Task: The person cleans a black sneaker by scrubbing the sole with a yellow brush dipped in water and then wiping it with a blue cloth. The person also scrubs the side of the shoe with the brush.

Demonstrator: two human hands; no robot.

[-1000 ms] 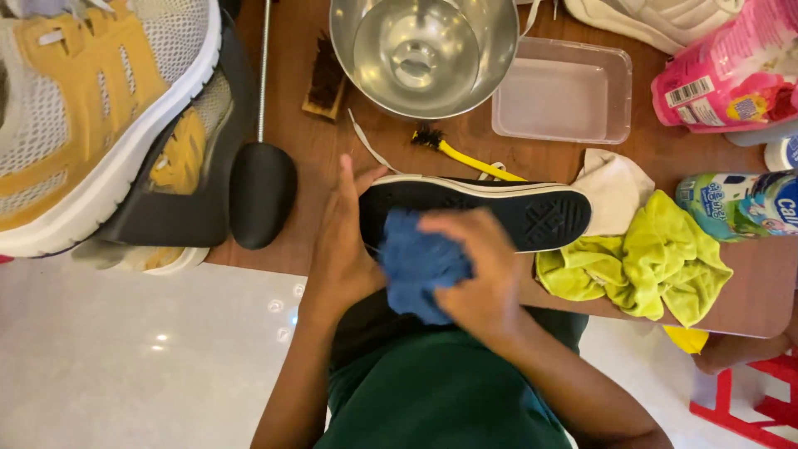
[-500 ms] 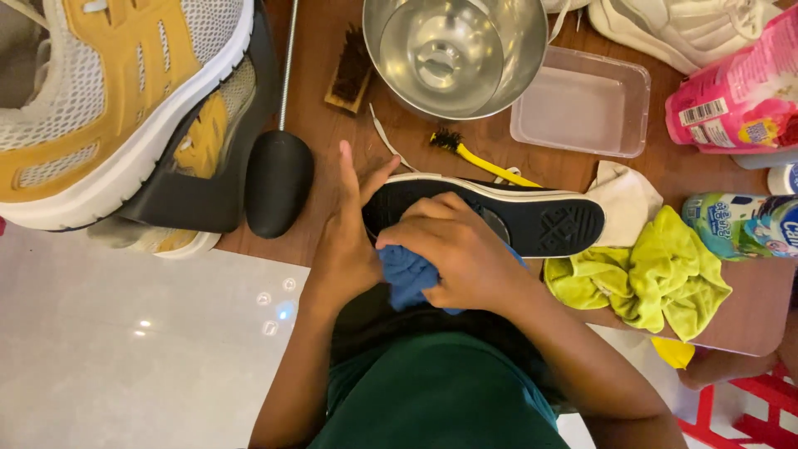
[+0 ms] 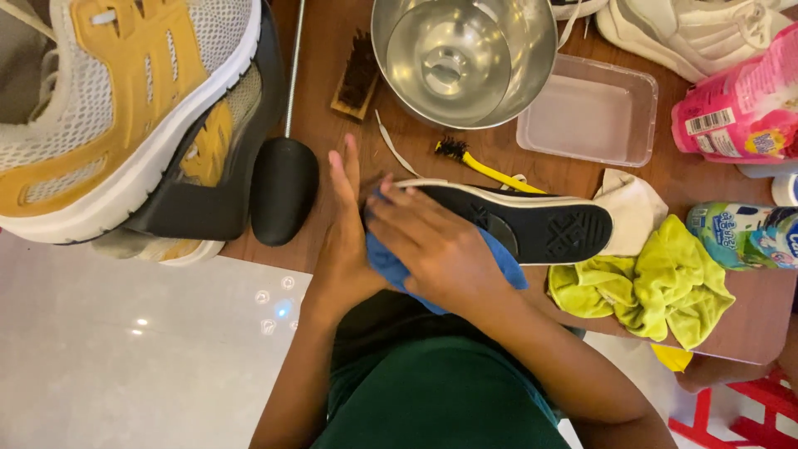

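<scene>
Two hands on a black shoe (image 3: 532, 226) lying sole-up at the table (image 3: 332, 125) edge.
Right hand (image 3: 436, 249) presses a blue cloth (image 3: 391, 268) on the shoe's toe end, fingers together and curled over it; left hand (image 3: 342, 229) braces the toe, fingers straight and close. Just right lies a yellow rag (image 3: 657, 287); a steel bowl (image 3: 464, 54) sits beyond.
</scene>
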